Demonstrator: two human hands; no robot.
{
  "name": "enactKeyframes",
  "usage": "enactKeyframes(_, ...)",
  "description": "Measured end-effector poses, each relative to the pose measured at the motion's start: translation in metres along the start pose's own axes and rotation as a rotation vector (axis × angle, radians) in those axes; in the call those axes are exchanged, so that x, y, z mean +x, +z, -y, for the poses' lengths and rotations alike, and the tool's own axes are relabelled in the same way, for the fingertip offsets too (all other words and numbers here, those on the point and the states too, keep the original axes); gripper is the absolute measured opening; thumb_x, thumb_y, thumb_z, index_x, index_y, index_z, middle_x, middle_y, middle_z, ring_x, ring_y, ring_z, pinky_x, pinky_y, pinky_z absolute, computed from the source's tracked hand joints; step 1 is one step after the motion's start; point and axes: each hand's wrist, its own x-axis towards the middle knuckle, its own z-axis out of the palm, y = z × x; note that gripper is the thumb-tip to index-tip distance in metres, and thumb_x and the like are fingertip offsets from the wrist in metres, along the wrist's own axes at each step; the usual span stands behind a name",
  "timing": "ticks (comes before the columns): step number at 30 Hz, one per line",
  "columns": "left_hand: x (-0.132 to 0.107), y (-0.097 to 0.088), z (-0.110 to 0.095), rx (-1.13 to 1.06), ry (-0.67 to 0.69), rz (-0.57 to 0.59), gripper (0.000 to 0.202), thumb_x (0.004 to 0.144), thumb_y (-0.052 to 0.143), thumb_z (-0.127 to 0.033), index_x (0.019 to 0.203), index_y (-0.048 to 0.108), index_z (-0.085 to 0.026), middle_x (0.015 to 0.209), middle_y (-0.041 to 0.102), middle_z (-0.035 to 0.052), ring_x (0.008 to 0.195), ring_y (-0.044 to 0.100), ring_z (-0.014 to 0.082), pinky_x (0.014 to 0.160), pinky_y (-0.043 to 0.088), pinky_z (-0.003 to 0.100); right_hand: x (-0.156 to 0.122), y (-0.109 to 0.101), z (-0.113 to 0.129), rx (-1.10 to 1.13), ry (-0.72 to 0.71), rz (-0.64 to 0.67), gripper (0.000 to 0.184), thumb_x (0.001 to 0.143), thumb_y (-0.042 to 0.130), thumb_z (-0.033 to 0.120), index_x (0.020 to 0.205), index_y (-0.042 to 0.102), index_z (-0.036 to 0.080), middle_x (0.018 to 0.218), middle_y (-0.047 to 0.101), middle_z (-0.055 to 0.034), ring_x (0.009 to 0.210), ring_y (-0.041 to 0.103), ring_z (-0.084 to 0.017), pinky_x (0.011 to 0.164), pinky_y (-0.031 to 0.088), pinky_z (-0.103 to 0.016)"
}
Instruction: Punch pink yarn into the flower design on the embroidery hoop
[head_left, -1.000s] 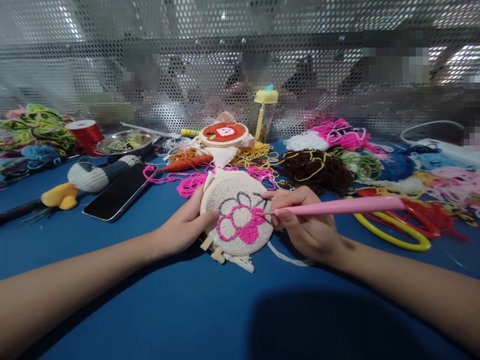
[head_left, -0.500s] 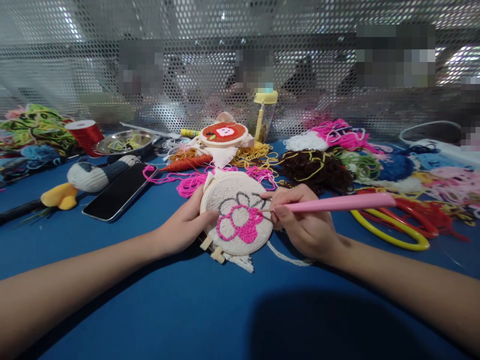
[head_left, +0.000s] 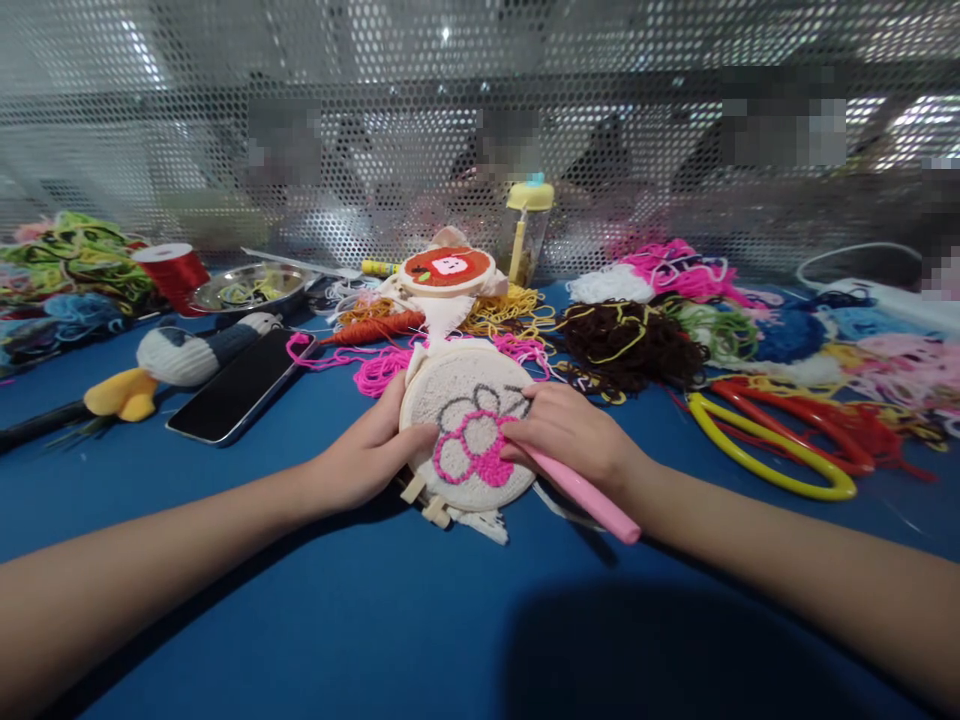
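An embroidery hoop (head_left: 480, 370) with cream cloth leans tilted toward me above the blue table. Its cloth carries a grey outline and looped pink yarn (head_left: 493, 468) filling part of a flower-like shape. My left hand (head_left: 367, 445) grips the hoop's left rim, thumb on the front and the other fingers hidden behind. A pink-handled punch needle (head_left: 589, 495) is held in my right hand (head_left: 574, 435), its handle sloping down to the right. My right fingertips rest on the cloth beside the pink loops. They cover the needle's tip.
Behind the hoop lie bright pink yarn (head_left: 382, 370) and a second hoop with a red design (head_left: 448, 268). A phone (head_left: 240, 390) and plush toy (head_left: 176, 352) are at left. Yellow-handled scissors-like loops (head_left: 772, 450) and yarn heaps (head_left: 634, 340) sit at right.
My right hand has shifted left onto the cloth. The punch needle's handle has swung from pointing right to pointing down and right. My left hand and the hoop have stayed put.
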Motion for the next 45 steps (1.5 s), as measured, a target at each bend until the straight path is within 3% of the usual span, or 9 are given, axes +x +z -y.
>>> enactKeyframes(5, 0.002, 0.0, 0.002, -0.163, -0.044, -0.011, 0.064, 0.077, 0.048, -0.023, 0.132, 0.015, -0.024, 0.13, 0.038, 0.0036, 0.116, 0.035, 0.0242, 0.096, 0.032, 0.035, 0.006, -0.011, 0.01, 0.146, 0.04, -0.082, 0.007, 0.078, 0.051, 0.019, 0.083, 0.055, 0.018, 0.066, 0.056, -0.0003, 0.065, 0.048, -0.012, 0.082, 0.036, -0.036)
enactKeyframes(9, 0.004, 0.001, -0.001, -0.357, -0.158, -0.023, 0.066, 0.072, 0.049, -0.017, 0.131, 0.02, -0.024, 0.111, 0.056, 0.0026, 0.098, 0.051, 0.0226, 0.081, 0.043, 0.033, 0.01, -0.017, 0.017, 0.401, 0.09, -0.05, 0.008, 0.075, 0.053, 0.017, 0.083, 0.055, 0.016, 0.064, 0.056, -0.0015, 0.061, 0.047, -0.01, 0.06, 0.042, -0.022)
enactKeyframes(13, 0.005, 0.001, -0.006, -0.428, -0.258, -0.066, 0.062, 0.068, 0.052, -0.021, 0.126, 0.032, -0.021, 0.094, 0.063, 0.0031, 0.08, 0.058, 0.0209, 0.067, 0.045, 0.03, 0.01, -0.016, 0.02, 0.467, 0.09, 0.004, 0.004, 0.075, 0.051, 0.013, 0.076, 0.053, 0.016, 0.059, 0.05, 0.0007, 0.058, 0.043, -0.009, 0.056, 0.039, -0.021)
enactKeyframes(19, 0.009, -0.003, -0.008, -0.607, -0.28, -0.09, 0.025, 0.065, 0.052, -0.035, 0.081, 0.058, -0.017, 0.053, 0.052, -0.0022, 0.048, 0.048, 0.0115, 0.049, 0.04, 0.024, 0.001, -0.009, 0.015, 0.221, 0.063, -0.126, 0.008, 0.076, 0.048, 0.01, 0.078, 0.053, 0.016, 0.06, 0.047, -0.0006, 0.058, 0.041, -0.011, 0.059, 0.039, -0.027)
enactKeyframes(24, 0.011, -0.001, -0.005, -0.577, -0.165, 0.038, 0.025, 0.067, 0.056, -0.026, 0.09, 0.053, -0.016, 0.076, 0.057, 0.001, 0.066, 0.053, 0.0114, 0.06, 0.043, 0.023, 0.0, -0.009, 0.014, 0.094, 0.24, -0.277, 0.009, 0.075, 0.051, 0.011, 0.082, 0.052, 0.017, 0.064, 0.051, -0.001, 0.06, 0.046, -0.012, 0.057, 0.041, -0.026)
enactKeyframes(29, 0.004, 0.001, 0.0, -0.175, 0.046, 0.221, 0.065, 0.072, 0.057, -0.018, 0.125, 0.021, -0.024, 0.122, 0.044, 0.0087, 0.107, 0.045, 0.0206, 0.089, 0.037, 0.034, 0.006, -0.014, 0.022, 0.155, 0.536, -0.202, 0.002, 0.076, 0.053, 0.017, 0.075, 0.052, 0.018, 0.07, 0.056, -0.0004, 0.065, 0.054, -0.011, 0.059, 0.043, -0.022)
enactKeyframes(32, 0.001, 0.0, -0.002, 0.09, 0.16, 0.245, 0.066, 0.068, 0.062, -0.022, 0.125, 0.028, -0.022, 0.126, 0.04, 0.0094, 0.115, 0.036, 0.0244, 0.096, 0.03, 0.038, 0.006, -0.015, 0.027, 0.237, 0.571, -0.147, 0.001, 0.076, 0.054, 0.019, 0.076, 0.053, 0.018, 0.071, 0.058, 0.0002, 0.063, 0.054, -0.01, 0.057, 0.042, -0.02)
enactKeyframes(37, 0.003, 0.002, -0.007, 0.087, 0.126, 0.287, 0.018, 0.078, 0.048, -0.025, 0.092, 0.056, -0.017, 0.078, 0.06, 0.0043, 0.098, 0.05, 0.0218, 0.087, 0.039, 0.039, 0.005, -0.011, 0.028, 0.35, 0.398, -0.096, 0.008, 0.074, 0.054, 0.016, 0.082, 0.055, 0.015, 0.071, 0.056, -0.0027, 0.065, 0.053, -0.012, 0.058, 0.042, -0.023)
enactKeyframes(45, 0.009, 0.002, -0.002, -0.374, 0.018, 0.067, 0.028, 0.082, 0.045, -0.024, 0.108, 0.035, -0.021, 0.078, 0.055, 0.0012, 0.055, 0.056, 0.0112, 0.054, 0.048, 0.027, 0.003, -0.009, 0.022, 0.142, 0.283, -0.122, 0.011, 0.075, 0.052, 0.012, 0.084, 0.054, 0.018, 0.07, 0.057, 0.001, 0.069, 0.051, -0.012, 0.09, 0.027, -0.043)
